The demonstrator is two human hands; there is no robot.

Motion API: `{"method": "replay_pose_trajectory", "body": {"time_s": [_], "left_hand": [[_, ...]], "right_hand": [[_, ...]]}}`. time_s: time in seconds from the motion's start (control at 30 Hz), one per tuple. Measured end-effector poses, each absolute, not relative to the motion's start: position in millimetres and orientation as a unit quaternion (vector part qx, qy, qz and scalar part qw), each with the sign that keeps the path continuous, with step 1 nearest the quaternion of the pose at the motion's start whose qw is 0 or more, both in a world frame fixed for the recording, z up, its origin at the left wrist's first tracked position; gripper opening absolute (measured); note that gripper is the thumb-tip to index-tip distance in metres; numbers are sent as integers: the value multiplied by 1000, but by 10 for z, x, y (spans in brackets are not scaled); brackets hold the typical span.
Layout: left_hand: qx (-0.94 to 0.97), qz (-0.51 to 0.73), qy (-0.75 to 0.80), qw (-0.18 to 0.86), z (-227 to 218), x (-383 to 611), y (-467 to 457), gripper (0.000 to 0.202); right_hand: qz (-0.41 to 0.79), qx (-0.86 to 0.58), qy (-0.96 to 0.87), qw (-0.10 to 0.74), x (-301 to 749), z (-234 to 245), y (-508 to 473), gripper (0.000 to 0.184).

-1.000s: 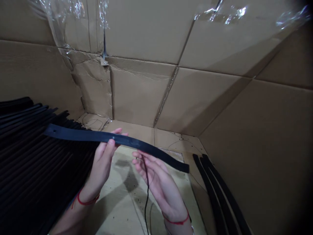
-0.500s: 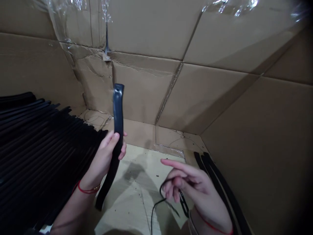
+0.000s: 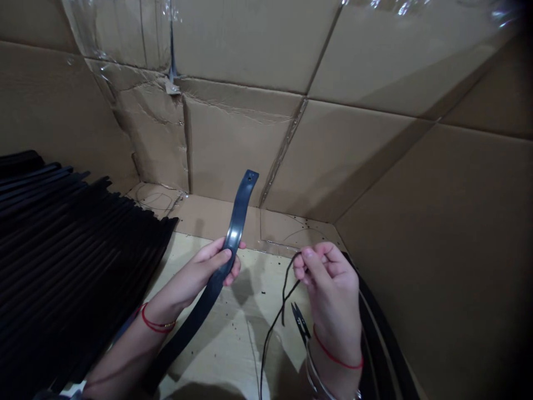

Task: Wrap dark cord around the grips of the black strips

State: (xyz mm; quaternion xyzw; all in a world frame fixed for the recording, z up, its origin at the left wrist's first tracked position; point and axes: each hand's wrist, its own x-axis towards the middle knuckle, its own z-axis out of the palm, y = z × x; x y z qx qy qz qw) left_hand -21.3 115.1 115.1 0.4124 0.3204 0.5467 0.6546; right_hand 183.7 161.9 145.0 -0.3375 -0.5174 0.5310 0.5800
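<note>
My left hand (image 3: 204,272) grips a long, flat black rubber strip (image 3: 237,222) upright near its middle. The strip's upper end has a small hole, and its lower part runs down past my wrist. My right hand (image 3: 328,280) pinches a thin black cord (image 3: 283,297) between fingers and thumb. Small black snips (image 3: 300,323) hang on the cord just below that hand, partly against my wrist. Both wrists wear red thread bands.
A large stack of black rubber strips (image 3: 70,255) lies to the left. A smaller bundle of black strips (image 3: 375,344) lies at the right, partly behind my right forearm. Cardboard walls (image 3: 353,161) with taped seams enclose the tan cardboard floor (image 3: 233,339).
My left hand has moved right, raising the strip with its holed end up. My right hand has risen, now pinching the cord with the snips hanging below it.
</note>
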Motion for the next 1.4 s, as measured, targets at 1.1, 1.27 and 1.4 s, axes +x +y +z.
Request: {"method": "replay_pose_trajectory", "body": {"time_s": [1.1, 1.27, 1.4], "left_hand": [[494, 471, 380, 624, 1147, -28, 1072, 26], [486, 454, 386, 639, 1191, 38, 1039, 33], [483, 446, 400, 639, 1235, 72, 1006, 35]], "right_hand": [[442, -301, -661, 527, 1672, 1404, 1528, 9], [422, -315, -656, 540, 1573, 1380, 1493, 9], [400, -335, -661, 539, 1550, 1368, 1458, 7]]}}
